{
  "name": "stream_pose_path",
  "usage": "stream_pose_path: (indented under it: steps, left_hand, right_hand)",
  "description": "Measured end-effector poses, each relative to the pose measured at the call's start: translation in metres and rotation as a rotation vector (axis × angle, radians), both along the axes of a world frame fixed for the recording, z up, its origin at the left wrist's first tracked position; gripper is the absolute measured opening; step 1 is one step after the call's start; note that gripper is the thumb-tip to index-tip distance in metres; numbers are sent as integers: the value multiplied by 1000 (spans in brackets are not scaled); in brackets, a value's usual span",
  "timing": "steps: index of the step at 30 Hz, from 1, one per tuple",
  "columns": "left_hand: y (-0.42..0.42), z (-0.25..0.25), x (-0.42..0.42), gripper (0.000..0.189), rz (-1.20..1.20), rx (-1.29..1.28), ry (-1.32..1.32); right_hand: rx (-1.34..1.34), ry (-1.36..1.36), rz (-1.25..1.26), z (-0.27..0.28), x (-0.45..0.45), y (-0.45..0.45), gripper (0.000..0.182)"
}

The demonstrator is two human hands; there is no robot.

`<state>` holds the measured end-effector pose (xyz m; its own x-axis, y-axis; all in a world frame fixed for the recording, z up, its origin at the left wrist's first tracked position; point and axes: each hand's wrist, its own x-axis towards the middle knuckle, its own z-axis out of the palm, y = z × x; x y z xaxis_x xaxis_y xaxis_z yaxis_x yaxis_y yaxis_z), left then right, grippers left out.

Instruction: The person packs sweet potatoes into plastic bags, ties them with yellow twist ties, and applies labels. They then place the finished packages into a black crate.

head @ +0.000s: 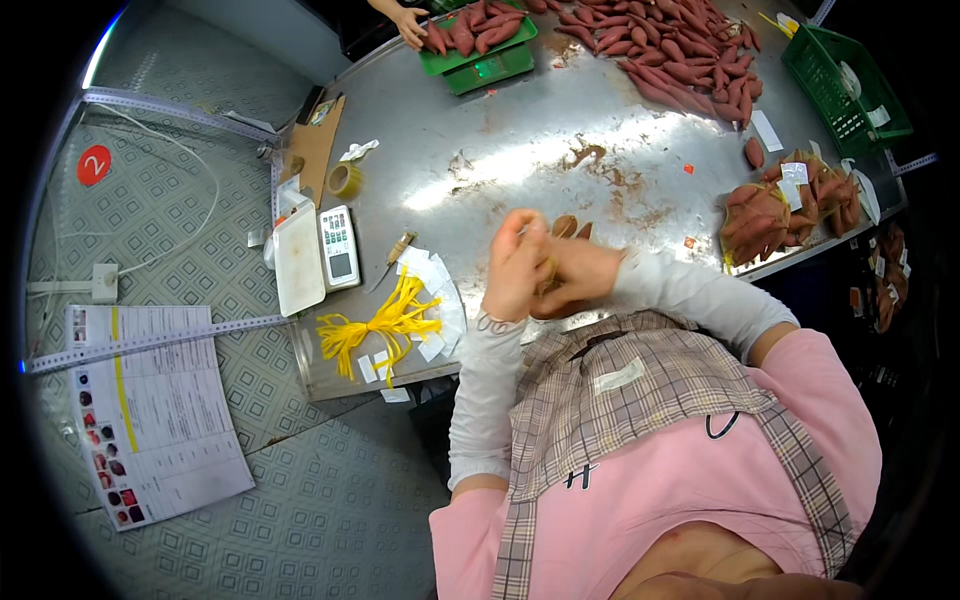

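Note:
My left hand [511,268] is raised in front of the apron, its fingers curled closed. Pressed against it is my right hand [586,268], slightly blurred. Between and below them is a yellow mesh bag [553,268], mostly hidden, which both hands seem to grip at its gathered top. Brown-red sweet potatoes [565,226] show just beyond the knuckles. To the left of my left hand, a bundle of yellow mesh strips [375,324] lies on the table beside fanned-out white labels [448,304].
The metal table [510,150] carries a digital scale [319,259], a knife [397,251], a tape roll [344,181] and bagged sweet potatoes [757,225]. Farther off lie a sweet potato heap [682,52], a green crate [847,90] and a green scale [487,69] beside another person's hand [409,27].

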<state>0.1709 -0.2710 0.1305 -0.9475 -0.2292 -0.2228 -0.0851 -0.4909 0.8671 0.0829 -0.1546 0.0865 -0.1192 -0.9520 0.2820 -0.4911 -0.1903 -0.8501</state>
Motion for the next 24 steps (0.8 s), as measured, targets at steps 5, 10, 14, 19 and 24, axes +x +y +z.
stream_pose_path:
  steps: [5, 10, 14, 19, 24]
  left_hand:
    - [7, 9, 9, 9, 396, -206, 240]
    - [-14, -170, 101, 37, 343, -394, -566]
    - [34, -210, 77, 68, 286, -556, -530]
    - [48, -198, 61, 61, 564, -619, -478]
    - [36, -175, 66, 59, 577, -948, -215]
  right_hand:
    - [180, -505, -343, -57, -10, -17, 36]
    - [249, -1142, -344, -43, -26, -5, 43]
    - [172, -1167, -384, -40, 10, -11, 43]
    - [197, -820, -285, -63, 3, -21, 45]
    - [304, -808, -477, -75, -44, -23, 47]
